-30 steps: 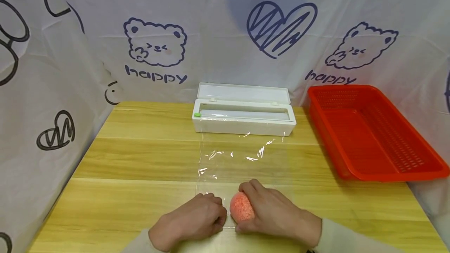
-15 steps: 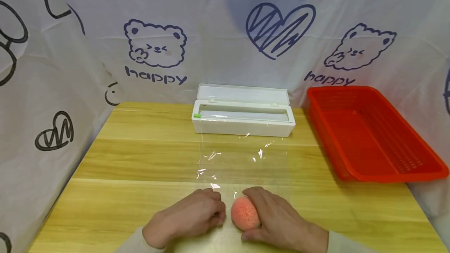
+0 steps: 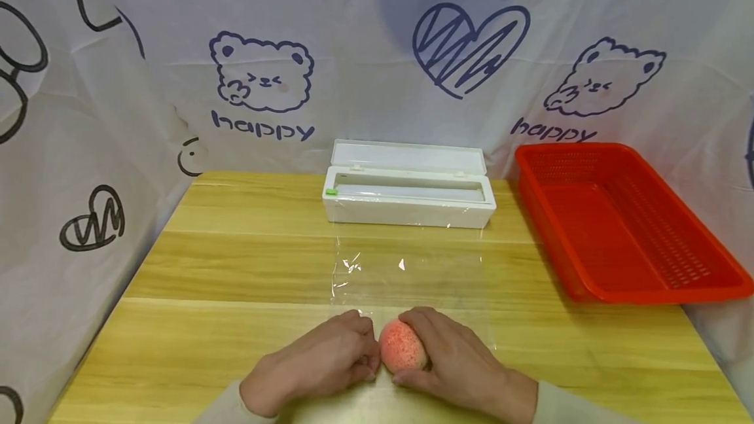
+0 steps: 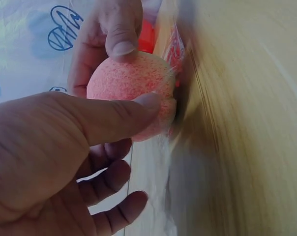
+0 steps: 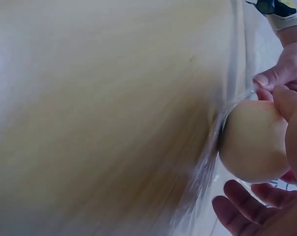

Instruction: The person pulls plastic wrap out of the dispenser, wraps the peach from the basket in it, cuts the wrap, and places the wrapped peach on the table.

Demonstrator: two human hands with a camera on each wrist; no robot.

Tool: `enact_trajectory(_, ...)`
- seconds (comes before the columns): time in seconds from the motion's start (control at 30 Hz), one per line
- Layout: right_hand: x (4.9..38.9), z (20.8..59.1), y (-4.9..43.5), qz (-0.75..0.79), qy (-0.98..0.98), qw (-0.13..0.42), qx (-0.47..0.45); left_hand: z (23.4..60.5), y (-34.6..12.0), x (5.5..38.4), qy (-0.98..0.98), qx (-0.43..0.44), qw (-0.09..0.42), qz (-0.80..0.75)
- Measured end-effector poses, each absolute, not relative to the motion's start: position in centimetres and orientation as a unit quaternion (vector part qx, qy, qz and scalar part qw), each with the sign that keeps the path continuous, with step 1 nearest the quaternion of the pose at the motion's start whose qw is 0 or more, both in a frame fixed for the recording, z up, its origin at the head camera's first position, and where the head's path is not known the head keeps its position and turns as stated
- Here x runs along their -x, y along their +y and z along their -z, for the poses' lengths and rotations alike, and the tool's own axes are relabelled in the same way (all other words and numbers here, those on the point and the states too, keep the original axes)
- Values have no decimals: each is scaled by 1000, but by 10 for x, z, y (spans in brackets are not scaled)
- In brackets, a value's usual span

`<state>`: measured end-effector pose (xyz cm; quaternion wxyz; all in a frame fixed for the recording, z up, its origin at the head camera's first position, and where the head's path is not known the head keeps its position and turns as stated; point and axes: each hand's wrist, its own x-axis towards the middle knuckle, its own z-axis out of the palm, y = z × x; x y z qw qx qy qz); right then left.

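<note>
A peach (image 3: 402, 347), speckled pink on one side and pale cream on the other (image 5: 252, 147), sits near the front of the table. My right hand (image 3: 462, 362) grips it from the right, with thumb and fingers around its side. Just left of it, my left hand (image 3: 326, 355) pinches the front edge of a clear sheet of plastic wrap (image 3: 406, 286). In the left wrist view the left thumb (image 4: 124, 115) overlaps the peach. The wrap runs under the peach and back to a white dispenser box (image 3: 409, 213), whose lid stands up. Part of its front edge is hidden by the hands.
On the right of the wooden table (image 3: 224, 267) stands a red plastic basket (image 3: 565, 247). Behind the dispenser hangs a white printed cloth (image 3: 365, 51), which also covers the left side. A green slider (image 3: 332, 192) sits at the dispenser's left end.
My right hand and the peach shifted slightly right and nearer, then back left, close against the left hand. The glints on the wrap have changed. The left hand stays nearly in place.
</note>
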<state>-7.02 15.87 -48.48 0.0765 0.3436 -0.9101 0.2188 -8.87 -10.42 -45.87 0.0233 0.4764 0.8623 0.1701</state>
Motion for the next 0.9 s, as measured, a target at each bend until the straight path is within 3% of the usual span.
enact_trajectory(0.17, 63, 488, 165, -176, -913, 110, -352, 459, -103, 88, 866, -469, -18, -171)
enact_trajectory(0.6, 64, 497, 162, -80, -887, 213, -402, 457, -104, 88, 871, -453, -9, -190)
enact_trajectory(0.9, 69, 489, 160, -43, -901, 189, -388, 453, -105, 90, 881, -431, 17, -195)
